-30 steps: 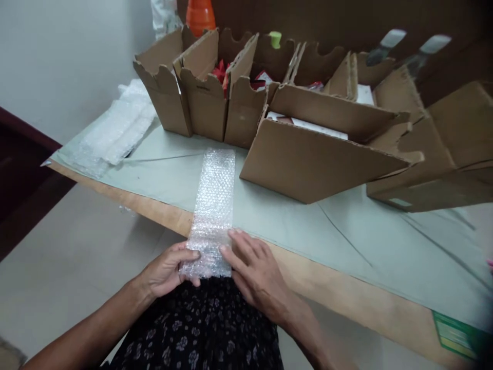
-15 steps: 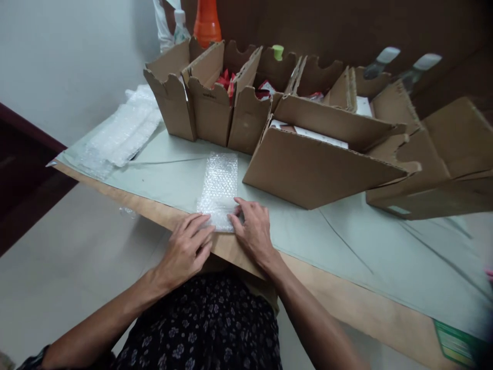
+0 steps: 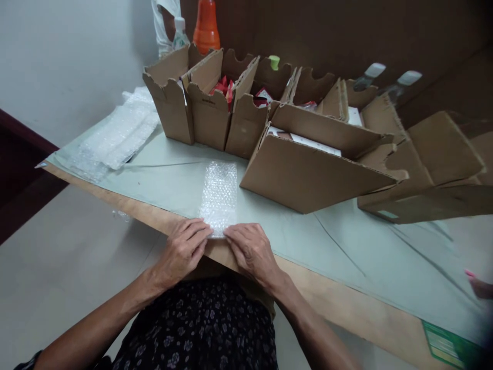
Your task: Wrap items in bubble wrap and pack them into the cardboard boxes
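Observation:
A clear bubble wrap pouch [image 3: 219,192] lies flat on the green table cover, its long side running away from me. At its near left corner, my left hand [image 3: 187,246] is closed, fingertips together on the plastic. My right hand [image 3: 250,249] pinches the near right corner in the same way. The pouch's near edge, between the two hands, reaches the wooden table edge. Whether anything is inside the pouch, I cannot tell.
More bubble wrap pouches [image 3: 123,131] are piled at the left. Several cardboard bins [image 3: 210,113] with red and white packets line the back, one large bin [image 3: 316,177] jutting forward. Bottles and an orange container [image 3: 206,28] stand behind. Another person's hand [image 3: 479,285] shows at the right edge.
My right hand has drawn back from the middle of the pouch to its near right corner. Its fingers have closed there. The other person's hand has come further into view.

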`<state>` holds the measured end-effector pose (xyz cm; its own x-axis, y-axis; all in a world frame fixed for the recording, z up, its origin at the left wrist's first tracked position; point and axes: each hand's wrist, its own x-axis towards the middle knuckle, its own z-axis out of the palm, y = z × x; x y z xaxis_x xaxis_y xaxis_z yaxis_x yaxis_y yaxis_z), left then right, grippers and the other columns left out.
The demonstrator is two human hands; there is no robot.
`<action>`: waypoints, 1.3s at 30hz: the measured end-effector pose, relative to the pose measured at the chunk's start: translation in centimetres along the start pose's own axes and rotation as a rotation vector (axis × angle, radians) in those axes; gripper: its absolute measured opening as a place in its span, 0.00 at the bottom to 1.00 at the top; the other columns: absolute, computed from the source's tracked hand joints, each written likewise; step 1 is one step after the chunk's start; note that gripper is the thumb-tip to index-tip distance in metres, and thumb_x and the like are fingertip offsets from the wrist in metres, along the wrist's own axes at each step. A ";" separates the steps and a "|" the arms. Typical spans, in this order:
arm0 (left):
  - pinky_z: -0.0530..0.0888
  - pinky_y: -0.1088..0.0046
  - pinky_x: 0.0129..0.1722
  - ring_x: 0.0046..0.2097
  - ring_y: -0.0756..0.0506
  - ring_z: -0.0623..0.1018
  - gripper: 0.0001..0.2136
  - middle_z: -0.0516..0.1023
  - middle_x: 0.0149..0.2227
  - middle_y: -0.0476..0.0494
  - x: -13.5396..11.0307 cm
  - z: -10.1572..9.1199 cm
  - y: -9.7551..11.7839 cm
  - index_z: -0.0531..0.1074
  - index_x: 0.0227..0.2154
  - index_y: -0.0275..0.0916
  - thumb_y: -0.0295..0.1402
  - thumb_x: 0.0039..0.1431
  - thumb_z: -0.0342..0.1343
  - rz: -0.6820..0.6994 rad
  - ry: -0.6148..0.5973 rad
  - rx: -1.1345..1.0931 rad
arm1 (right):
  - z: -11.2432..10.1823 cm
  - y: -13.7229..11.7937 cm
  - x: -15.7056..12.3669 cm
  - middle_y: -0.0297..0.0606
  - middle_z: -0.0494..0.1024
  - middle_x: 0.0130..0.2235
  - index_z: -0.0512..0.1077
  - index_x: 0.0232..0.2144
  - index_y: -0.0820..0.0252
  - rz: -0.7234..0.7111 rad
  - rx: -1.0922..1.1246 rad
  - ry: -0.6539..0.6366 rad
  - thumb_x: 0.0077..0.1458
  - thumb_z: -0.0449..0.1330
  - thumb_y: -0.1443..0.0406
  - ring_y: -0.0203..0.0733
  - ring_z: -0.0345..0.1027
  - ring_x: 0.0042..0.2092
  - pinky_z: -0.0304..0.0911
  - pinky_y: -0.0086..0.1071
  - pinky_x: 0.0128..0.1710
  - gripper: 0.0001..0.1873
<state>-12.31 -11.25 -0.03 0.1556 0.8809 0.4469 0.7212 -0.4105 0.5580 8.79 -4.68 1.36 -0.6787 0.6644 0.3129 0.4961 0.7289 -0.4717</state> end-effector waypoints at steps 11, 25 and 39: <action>0.78 0.63 0.46 0.44 0.43 0.80 0.12 0.81 0.42 0.40 1.6 0.8 -0.1 0.77 0.48 0.39 0.25 0.68 0.51 -0.162 0.000 -0.044 | -0.6 -0.2 -1.1 0.47 0.80 0.53 0.76 0.50 0.55 0.042 -0.057 0.145 0.67 0.57 0.63 0.52 0.73 0.53 0.67 0.47 0.50 0.12; 0.75 0.59 0.47 0.44 0.41 0.77 0.11 0.81 0.40 0.41 0.8 -0.9 -0.5 0.75 0.51 0.40 0.28 0.69 0.53 -0.060 -0.062 -0.021 | -1.3 -0.3 -0.8 0.44 0.80 0.53 0.75 0.54 0.53 0.131 0.066 0.013 0.67 0.57 0.63 0.52 0.72 0.54 0.66 0.50 0.54 0.15; 0.75 0.57 0.48 0.45 0.40 0.77 0.11 0.81 0.42 0.40 2.1 -1.0 -1.0 0.72 0.52 0.37 0.29 0.69 0.54 -0.022 -0.006 0.126 | -1.7 0.8 0.6 0.44 0.80 0.54 0.74 0.54 0.54 0.124 -0.003 0.006 0.69 0.56 0.62 0.51 0.72 0.55 0.66 0.49 0.53 0.14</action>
<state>-13.33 -9.20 1.04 0.1425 0.8911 0.4309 0.8038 -0.3582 0.4750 9.72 -3.41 2.60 -0.6085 0.7506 0.2575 0.5775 0.6414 -0.5051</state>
